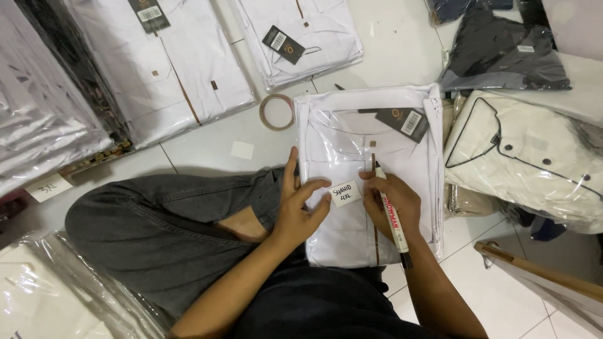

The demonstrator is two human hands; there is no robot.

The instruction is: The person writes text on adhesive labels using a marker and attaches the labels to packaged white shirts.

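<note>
Head view, looking down at a seated person on white floor tiles. A folded white shirt in a clear plastic bag point(352, 157) lies across the lap and knee, a dark hang tag point(402, 121) near its collar. A small white paper label point(345, 193) sits on the bag's front and already carries handwriting.

Left hand point(300, 210): open, flat on the bag, fingertips pressing the label's left edge. It grips nothing.

Right hand point(396, 201): closed around a white marker pen point(392, 216), tip at the label's upper right corner.

Progress, as I judge it: the writing looks finished and the label is in place, though whether it is stuck down I cannot tell.

Around: a roll of brownish tape point(277, 112) just left of the shirt, a blank white slip point(242, 150) nearby, more bagged white shirts point(182, 63) upper left, a cream garment with dark piping point(527, 157) at right, a dark bagged garment point(502, 56) above it.
</note>
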